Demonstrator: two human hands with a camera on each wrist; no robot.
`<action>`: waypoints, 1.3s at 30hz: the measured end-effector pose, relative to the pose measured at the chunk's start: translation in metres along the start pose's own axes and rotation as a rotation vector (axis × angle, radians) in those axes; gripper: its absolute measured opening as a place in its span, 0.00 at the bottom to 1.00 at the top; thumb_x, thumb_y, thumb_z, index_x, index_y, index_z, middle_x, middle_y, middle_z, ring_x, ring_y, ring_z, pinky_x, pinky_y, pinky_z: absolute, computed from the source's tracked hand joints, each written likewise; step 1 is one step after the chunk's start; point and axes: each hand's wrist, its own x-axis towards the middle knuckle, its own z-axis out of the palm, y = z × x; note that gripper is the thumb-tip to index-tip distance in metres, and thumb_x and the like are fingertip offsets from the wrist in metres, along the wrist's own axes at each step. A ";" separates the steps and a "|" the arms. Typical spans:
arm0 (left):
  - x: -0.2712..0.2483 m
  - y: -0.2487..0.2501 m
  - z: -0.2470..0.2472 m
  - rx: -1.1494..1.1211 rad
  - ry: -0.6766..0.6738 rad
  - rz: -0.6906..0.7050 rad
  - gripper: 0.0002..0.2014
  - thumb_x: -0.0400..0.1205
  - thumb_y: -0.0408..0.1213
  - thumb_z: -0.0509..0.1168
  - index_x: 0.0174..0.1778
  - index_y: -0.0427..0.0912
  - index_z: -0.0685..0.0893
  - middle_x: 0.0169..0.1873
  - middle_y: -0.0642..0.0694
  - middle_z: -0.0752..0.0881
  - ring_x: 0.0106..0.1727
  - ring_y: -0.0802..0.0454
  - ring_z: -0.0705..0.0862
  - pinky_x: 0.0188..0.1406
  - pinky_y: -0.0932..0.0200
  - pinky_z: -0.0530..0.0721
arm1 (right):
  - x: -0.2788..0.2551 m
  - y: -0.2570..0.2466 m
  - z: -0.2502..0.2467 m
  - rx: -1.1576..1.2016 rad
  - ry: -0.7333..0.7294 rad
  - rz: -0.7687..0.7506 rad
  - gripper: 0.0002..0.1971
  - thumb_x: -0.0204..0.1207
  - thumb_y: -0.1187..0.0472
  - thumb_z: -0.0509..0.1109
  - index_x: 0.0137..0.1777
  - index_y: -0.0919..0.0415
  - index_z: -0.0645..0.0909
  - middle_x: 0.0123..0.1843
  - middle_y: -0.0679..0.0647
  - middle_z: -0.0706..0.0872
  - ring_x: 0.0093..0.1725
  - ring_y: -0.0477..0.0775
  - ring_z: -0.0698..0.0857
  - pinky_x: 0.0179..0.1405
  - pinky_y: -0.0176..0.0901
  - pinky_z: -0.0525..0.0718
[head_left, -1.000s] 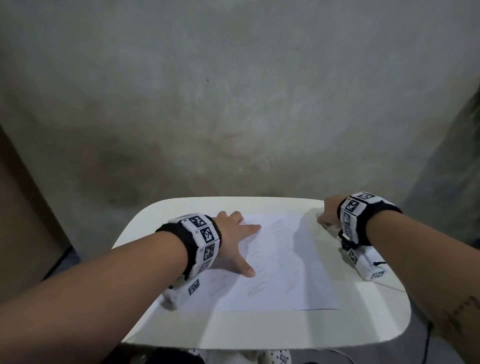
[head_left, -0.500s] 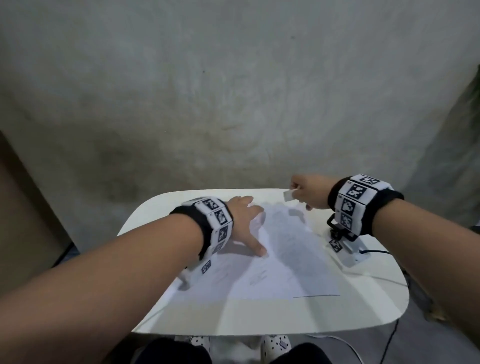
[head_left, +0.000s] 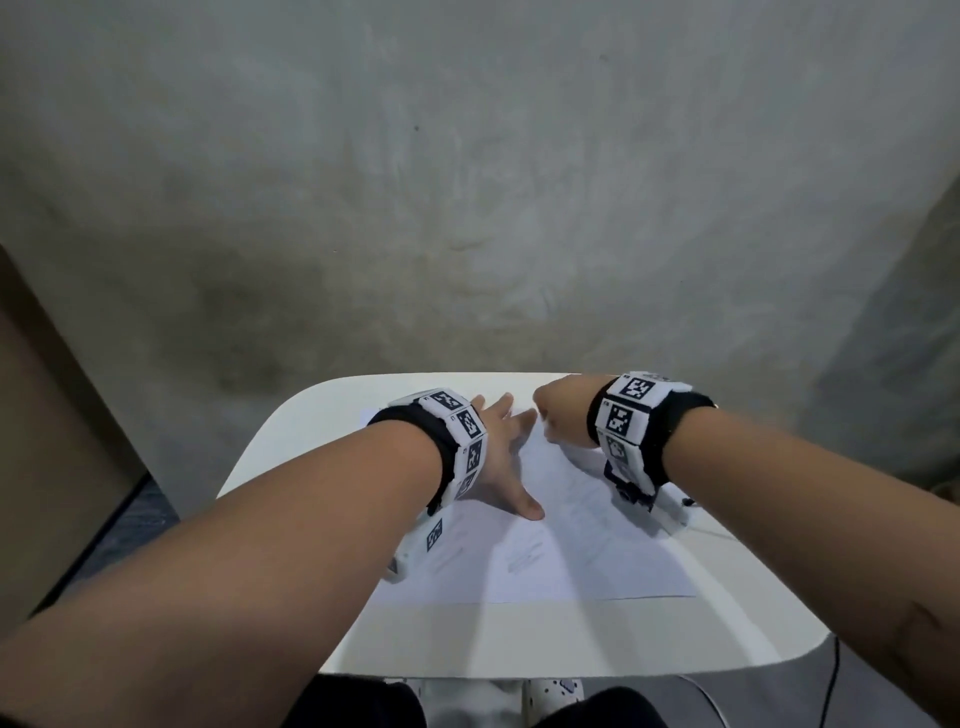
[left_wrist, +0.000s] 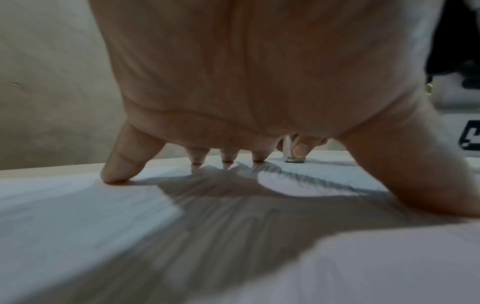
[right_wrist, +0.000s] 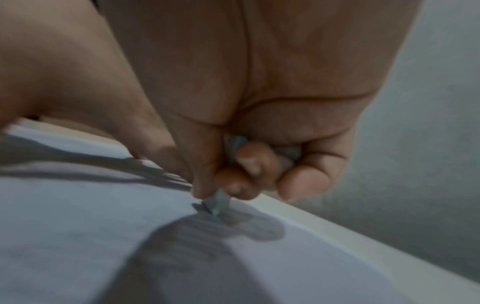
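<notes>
The smooth white surface (head_left: 519, 639), matt and round-cornered, is seen nearest. A thin white rectangular paper sheet (head_left: 597, 561) is laid flat on it, its near edge roughly parallel with the near rim of the surface. Faint grey pencil marks are scattered over the sheet.

Farther on, the left hand (head_left: 501, 457) is spread on the left half of the sheet. Its fingers are straight and splayed, its fingertips (left_wrist: 124, 162) and thumb are pressed to the paper, and its palm is arched above it. A black fabric band faced with white coded tiles (head_left: 462, 431) is worn on each wrist.

Just beside it, toward the far edge of the sheet, the right hand (head_left: 563, 415) is curled. A small pale grey-white eraser block (right_wrist: 219, 202) is pinched between its thumb and fingers. The block is held nearly upright, so its long axis is steep. Its darkened lower end is pointed down and set against the paper, and its upper end is buried in the hand.

Behind the surface, a rough, mottled grey-green plastered wall (head_left: 467, 208) is seen.
</notes>
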 end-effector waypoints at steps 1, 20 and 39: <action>0.001 0.000 0.000 0.006 -0.006 0.002 0.62 0.65 0.76 0.65 0.83 0.57 0.32 0.85 0.50 0.35 0.85 0.40 0.38 0.79 0.32 0.47 | -0.002 -0.001 -0.001 0.012 -0.002 -0.005 0.09 0.77 0.58 0.65 0.52 0.62 0.81 0.51 0.54 0.87 0.46 0.59 0.85 0.47 0.42 0.83; 0.002 -0.001 -0.006 -0.019 -0.072 0.006 0.64 0.64 0.76 0.67 0.83 0.58 0.30 0.84 0.50 0.32 0.85 0.39 0.36 0.79 0.30 0.47 | 0.080 0.031 0.018 -0.019 -0.061 0.131 0.21 0.55 0.45 0.79 0.45 0.55 0.83 0.33 0.47 0.86 0.36 0.59 0.88 0.43 0.55 0.88; 0.005 -0.001 -0.001 0.015 -0.043 0.002 0.63 0.64 0.77 0.65 0.82 0.58 0.30 0.84 0.51 0.33 0.85 0.40 0.38 0.78 0.30 0.49 | 0.033 0.010 -0.001 -0.048 -0.021 0.054 0.12 0.64 0.52 0.77 0.40 0.56 0.79 0.46 0.44 0.88 0.42 0.53 0.87 0.48 0.47 0.87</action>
